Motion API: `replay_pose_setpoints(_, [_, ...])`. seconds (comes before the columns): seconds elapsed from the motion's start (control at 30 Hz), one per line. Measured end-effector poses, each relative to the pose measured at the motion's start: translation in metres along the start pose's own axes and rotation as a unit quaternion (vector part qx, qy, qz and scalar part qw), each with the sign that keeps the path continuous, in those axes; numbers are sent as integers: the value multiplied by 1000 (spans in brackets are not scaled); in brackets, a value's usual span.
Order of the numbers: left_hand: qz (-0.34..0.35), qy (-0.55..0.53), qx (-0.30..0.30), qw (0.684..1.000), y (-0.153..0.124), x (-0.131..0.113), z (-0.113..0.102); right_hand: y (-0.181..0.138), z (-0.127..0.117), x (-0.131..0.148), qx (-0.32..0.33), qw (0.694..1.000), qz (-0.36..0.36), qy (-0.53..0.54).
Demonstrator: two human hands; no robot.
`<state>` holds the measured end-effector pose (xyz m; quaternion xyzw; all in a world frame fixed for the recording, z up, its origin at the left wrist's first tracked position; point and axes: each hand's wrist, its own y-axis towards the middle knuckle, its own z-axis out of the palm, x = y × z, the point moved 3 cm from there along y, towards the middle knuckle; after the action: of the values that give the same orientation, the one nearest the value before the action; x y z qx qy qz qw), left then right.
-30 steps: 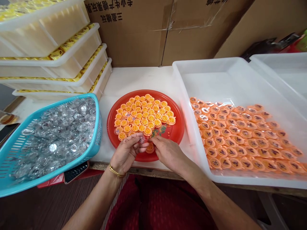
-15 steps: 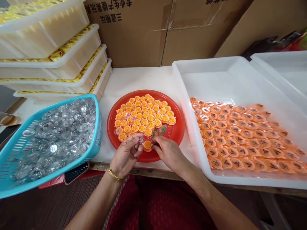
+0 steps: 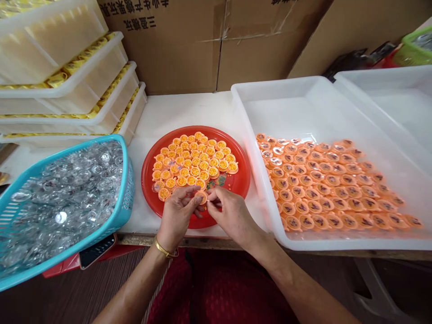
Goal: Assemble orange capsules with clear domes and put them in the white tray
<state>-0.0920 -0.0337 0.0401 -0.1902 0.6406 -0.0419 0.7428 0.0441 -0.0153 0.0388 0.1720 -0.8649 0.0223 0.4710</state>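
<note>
So: the big white plastic tray (image 3: 303, 108) on the right is lined with orange pieces, the turquoise plastic basket (image 3: 131, 184) on the left holds clear domes, and the round red plastic plate (image 3: 241, 180) sits between. Looks like the fitting step. The left hand (image 3: 177, 216) and right hand (image 3: 229, 213) both pinch one small orange plastic cup (image 3: 201, 196) over the plate's near edge, fingertips closed on it (can't tell if a dome's on). The next move needs a steady, light squeeze.

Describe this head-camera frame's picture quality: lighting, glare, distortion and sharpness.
Head view: lighting soft and even; glare sparkles on the clear lids in the blue basket; the wide lens bows the white tray; the left hand and right hand, pinching a small orange cup, look sharp.
</note>
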Motion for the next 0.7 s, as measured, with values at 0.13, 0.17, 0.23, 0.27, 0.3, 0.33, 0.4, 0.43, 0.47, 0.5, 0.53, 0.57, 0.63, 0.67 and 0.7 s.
replay_pose_setpoints(0.13, [-26, 14, 29, 999, 3, -3, 0, 1, -2, -1, -8, 999, 12, 47])
replay_pose_setpoints(0.17, [-36, 17, 40, 998, 4, -4, 0, 1, -2, -2, -11, 997, 23, 72])
replay_pose_setpoints(0.23, [-48, 12, 50, 997, 5, -5, -1, 1, -2, -3, -14, 990, 50, 134])
replay_pose_setpoints(0.27, [-49, 8, 50, 998, 5, -5, -2, 1, -1, -3, -10, 983, 64, 173])
replay_pose_setpoints(0.3, [-45, 6, 49, 998, 5, -6, -2, 1, 0, -3, -3, 973, 77, 216])
replay_pose_setpoints(0.33, [-37, 8, 49, 998, 4, -6, -2, 0, 0, -2, 3, 962, 88, 258])
replay_pose_setpoints(0.4, [-20, 21, 55, 998, 3, -7, -2, -1, 1, -1, 8, 942, 107, 317])
replay_pose_setpoints(0.43, [-15, 27, 60, 998, 3, -8, -1, -1, 1, -1, 6, 937, 115, 330])
replay_pose_setpoints(0.47, [-14, 32, 66, 997, 2, -8, 0, -2, 0, 0, 1, 934, 123, 335])
replay_pose_setpoints(0.5, [-15, 38, 73, 996, 2, -8, 1, -2, -1, 0, -5, 933, 130, 335])
replay_pose_setpoints(0.53, [-18, 48, 83, 995, 1, -9, 2, -3, -3, 1, -12, 933, 134, 333])
replay_pose_setpoints(0.57, [-20, 63, 96, 993, 1, -9, 3, -3, -5, 1, -19, 934, 136, 331])
replay_pose_setpoints(0.63, [-9, 107, 124, 987, -2, -12, 5, -2, -9, 2, -34, 935, 135, 326])
replay_pose_setpoints(0.67, [6, 132, 134, 982, -4, -15, 5, -1, -11, 3, -39, 936, 135, 323])
replay_pose_setpoints(0.7, [27, 158, 136, 978, -6, -17, 6, 0, -12, 4, -44, 935, 138, 323])
